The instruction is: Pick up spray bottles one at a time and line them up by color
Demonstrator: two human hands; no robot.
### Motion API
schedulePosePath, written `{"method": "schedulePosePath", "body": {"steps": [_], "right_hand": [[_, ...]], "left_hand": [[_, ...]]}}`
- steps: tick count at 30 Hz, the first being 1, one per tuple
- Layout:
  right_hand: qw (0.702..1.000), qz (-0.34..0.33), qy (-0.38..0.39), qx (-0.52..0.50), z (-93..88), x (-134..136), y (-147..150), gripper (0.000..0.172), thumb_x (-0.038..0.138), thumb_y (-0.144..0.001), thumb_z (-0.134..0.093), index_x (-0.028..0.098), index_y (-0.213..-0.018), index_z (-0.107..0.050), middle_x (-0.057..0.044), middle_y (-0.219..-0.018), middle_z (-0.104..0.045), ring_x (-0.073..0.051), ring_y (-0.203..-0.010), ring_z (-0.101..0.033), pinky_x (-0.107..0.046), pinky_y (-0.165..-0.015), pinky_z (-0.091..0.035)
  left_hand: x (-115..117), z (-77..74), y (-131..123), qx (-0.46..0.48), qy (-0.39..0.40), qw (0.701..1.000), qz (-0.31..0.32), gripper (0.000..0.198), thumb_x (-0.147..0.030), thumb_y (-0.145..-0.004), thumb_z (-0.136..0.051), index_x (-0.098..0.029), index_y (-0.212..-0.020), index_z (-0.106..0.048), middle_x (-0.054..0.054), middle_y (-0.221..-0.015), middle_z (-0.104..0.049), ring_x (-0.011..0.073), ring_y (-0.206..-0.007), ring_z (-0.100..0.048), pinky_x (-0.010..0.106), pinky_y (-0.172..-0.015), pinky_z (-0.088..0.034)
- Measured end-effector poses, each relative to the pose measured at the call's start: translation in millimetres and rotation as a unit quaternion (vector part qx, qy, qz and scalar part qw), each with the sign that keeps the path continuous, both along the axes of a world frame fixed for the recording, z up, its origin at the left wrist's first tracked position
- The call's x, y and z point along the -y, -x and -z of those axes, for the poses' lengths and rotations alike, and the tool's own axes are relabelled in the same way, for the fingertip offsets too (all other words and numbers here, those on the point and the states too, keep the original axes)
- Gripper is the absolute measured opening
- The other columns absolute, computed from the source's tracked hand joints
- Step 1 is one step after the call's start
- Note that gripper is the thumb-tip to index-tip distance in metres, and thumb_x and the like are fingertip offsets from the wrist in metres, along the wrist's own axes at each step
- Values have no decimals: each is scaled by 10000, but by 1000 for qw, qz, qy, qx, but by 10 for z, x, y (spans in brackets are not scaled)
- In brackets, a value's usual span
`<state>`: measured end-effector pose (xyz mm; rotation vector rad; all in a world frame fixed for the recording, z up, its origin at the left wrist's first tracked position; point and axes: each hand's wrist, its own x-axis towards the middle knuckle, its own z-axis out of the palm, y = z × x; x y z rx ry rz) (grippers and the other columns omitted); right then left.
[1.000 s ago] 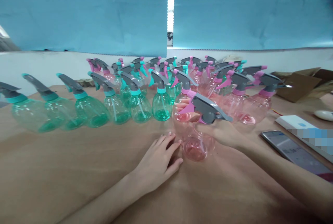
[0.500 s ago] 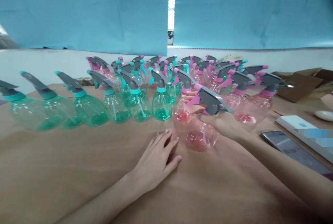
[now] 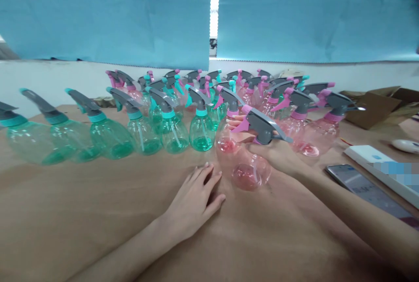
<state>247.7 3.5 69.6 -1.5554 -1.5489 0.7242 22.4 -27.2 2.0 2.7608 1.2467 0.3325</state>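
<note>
My right hand is wrapped round the neck of a clear pink spray bottle with a grey and pink trigger head. The bottle's base rests on the table, and the head partly hides my fingers. My left hand lies palm down on the brown tabletop, fingers stretched out, just left of that bottle and not touching it. Behind my hands stands a front row of green spray bottles with turquoise collars. Another pink spray bottle stands directly behind the held one.
Several more pink and green bottles crowd the back. To the right lie a phone, a white box, a white mouse and an open cardboard box. Blue curtains hang behind.
The whole view has shifted slightly, so everything sits a little further left. My hands and the bottles keep their places relative to each other.
</note>
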Motion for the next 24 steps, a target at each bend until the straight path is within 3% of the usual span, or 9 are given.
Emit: {"method": "schedulePosePath", "body": {"steps": [5,16,24], "right_hand": [[1000,10,13,-4,27,8,-12,201,356,-641,-606,244,-806,-638,-3,-781,-653,-237,-769,-595,-380,-656,-461],[999,32,-14,2,54,-14,-15,72,283,-617,-601,240,-657,-560,28,-665,-600,-199,-672,-564,-327,-565,-430],[998,-51,23,11,16,-16,-56,76,298,-675,-564,236,-634,-576,6,-699,-633,-216,-765,-578,-358,-677,-453]], "left_hand": [[4,0,-3,-5,-2,1000,2,464,-402,-966,-455,-145,-1352,-465,157,-1455,-404,312,-1337,-359,502,-1073,-322],[-4,9,4,-6,-12,1000,2,451,-416,-964,-453,-169,-1342,-470,139,-1448,-420,302,-1332,-373,487,-1066,-336],[-9,-6,-3,-15,-3,1000,0,463,-408,-965,-460,-150,-1349,-471,154,-1457,-405,311,-1342,-358,494,-1078,-320]]}}
